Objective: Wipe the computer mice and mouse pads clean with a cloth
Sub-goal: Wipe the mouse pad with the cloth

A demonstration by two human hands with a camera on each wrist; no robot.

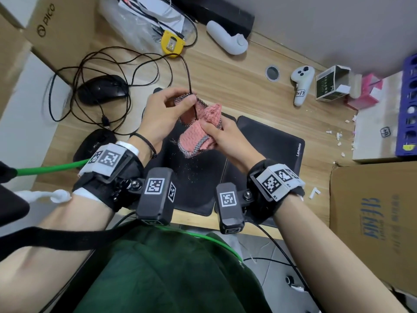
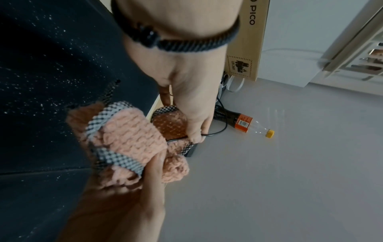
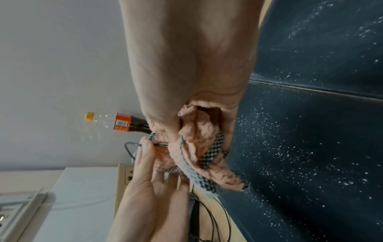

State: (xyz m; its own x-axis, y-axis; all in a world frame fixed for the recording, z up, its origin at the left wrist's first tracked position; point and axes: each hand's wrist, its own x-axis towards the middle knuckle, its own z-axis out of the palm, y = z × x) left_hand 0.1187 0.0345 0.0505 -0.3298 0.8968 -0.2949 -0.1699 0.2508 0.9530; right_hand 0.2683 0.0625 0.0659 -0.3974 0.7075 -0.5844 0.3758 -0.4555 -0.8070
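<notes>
A pink cloth (image 1: pixel 198 132) with a checked border hangs bunched above two black mouse pads, one beneath my hands (image 1: pixel 198 177) and a Lenovo one (image 1: pixel 273 143) to the right. My right hand (image 1: pixel 213 129) grips the bunched cloth (image 3: pixel 199 135). My left hand (image 1: pixel 182 101) pinches a black cable (image 1: pixel 188 73) against the cloth's upper edge (image 2: pixel 172 126). A black mouse (image 1: pixel 101 90) lies at the left among loops of cable. A second black mouse (image 1: pixel 94 141) sits partly hidden behind my left wrist. White specks dot the pads (image 2: pixel 41 81).
A PICO cardboard box (image 1: pixel 61 26) stands at the back left, and another carton (image 1: pixel 374 220) at the right. A yellow tape measure (image 1: pixel 172 44), two white controllers (image 1: pixel 301 83) and a purple rack (image 1: pixel 409 105) lie at the back. A bottle (image 2: pixel 242 122) lies on the floor.
</notes>
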